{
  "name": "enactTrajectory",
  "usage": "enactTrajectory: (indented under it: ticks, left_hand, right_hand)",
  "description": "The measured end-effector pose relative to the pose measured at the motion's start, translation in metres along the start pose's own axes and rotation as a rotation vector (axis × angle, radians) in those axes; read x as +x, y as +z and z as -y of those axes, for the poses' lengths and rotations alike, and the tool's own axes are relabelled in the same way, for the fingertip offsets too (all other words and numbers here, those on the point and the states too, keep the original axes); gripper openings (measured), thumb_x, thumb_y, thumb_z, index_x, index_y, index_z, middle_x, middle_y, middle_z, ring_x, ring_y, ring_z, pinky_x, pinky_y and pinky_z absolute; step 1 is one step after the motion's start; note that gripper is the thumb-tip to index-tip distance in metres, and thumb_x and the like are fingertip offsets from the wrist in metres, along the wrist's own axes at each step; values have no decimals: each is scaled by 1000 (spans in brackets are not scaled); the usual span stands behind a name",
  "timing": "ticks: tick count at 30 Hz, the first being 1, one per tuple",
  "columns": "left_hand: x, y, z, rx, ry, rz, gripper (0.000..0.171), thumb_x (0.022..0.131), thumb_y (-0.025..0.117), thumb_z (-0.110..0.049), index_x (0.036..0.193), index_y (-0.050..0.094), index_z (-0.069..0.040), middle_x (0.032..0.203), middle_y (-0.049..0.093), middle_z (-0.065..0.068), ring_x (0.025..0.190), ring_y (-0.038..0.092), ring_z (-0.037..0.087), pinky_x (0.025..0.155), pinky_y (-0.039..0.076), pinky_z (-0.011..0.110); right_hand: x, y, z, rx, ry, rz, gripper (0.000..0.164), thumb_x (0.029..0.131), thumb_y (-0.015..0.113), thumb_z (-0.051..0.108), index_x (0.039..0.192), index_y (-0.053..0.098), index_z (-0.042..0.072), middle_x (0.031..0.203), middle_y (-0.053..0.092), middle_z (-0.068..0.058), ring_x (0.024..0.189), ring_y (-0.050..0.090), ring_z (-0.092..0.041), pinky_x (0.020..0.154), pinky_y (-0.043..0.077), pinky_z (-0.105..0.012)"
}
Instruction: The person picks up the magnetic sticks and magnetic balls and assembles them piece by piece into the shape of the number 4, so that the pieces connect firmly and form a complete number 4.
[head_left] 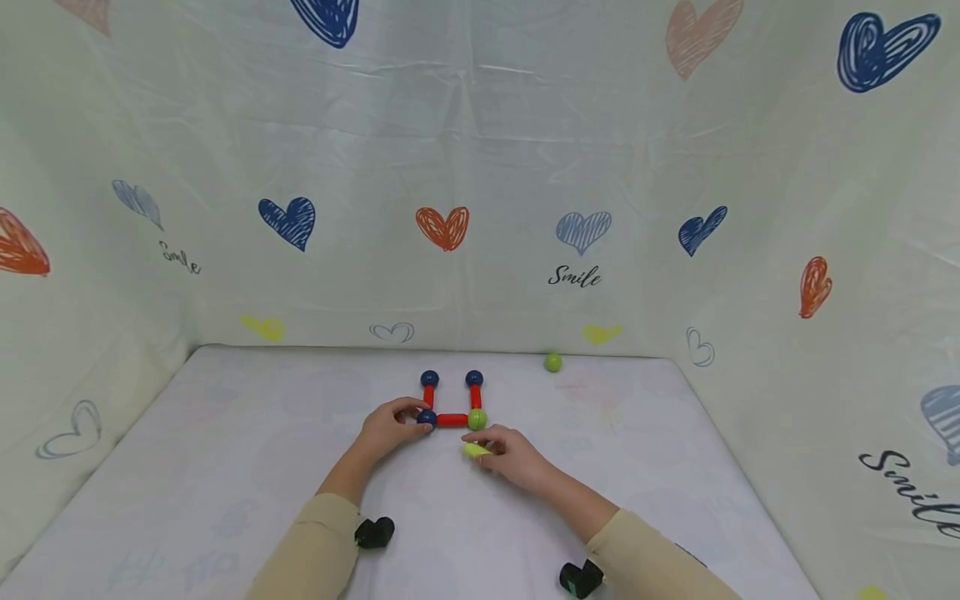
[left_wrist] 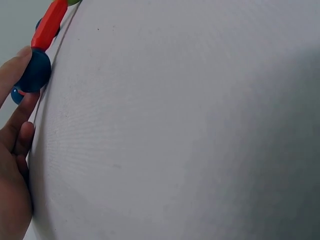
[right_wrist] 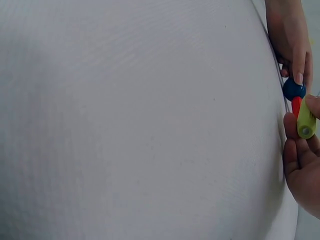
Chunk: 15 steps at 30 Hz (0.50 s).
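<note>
On the table lies a U-shaped build of red rods (head_left: pixel 452 421) and balls. Its near left corner is a blue ball (left_wrist: pixel 36 72), pinched by my left hand (head_left: pixel 390 429) between thumb and fingers. At the near right corner sits a green ball (head_left: pixel 477 418). Two more blue balls (head_left: pixel 474 378) cap the far ends of the side rods. My right hand (head_left: pixel 517 457) pinches a yellow-green rod (right_wrist: pixel 306 120) just in front of the green corner ball. In the right wrist view a round metal-looking spot shows on that rod's end.
A loose green ball (head_left: pixel 552 362) lies near the table's back edge, right of the build. Behind the white-covered table (head_left: pixel 225 467) hangs a pale curtain (head_left: pixel 510 167) printed with hearts. Black wrist devices (head_left: pixel 375 532) sit at both sleeves.
</note>
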<state>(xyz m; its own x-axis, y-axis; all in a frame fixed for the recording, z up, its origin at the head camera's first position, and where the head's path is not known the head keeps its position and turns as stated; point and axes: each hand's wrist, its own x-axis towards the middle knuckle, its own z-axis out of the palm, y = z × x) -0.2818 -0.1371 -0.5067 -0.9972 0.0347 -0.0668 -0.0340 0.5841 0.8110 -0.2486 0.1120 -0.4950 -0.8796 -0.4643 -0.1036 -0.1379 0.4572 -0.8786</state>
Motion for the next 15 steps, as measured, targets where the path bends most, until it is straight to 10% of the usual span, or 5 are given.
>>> enactTrajectory:
  ticks: [15]
  left_hand:
    - [-4,-1,-2,-3,-3,-10,34,80,81,-24,111,71,-15,95,60,0,84,45,20,64,35,31]
  right_hand:
    - [5,-1,-2,62,21,-129,27,85,72,2,111,66,8,94,59,-3,84,54,-19,67,49,-27]
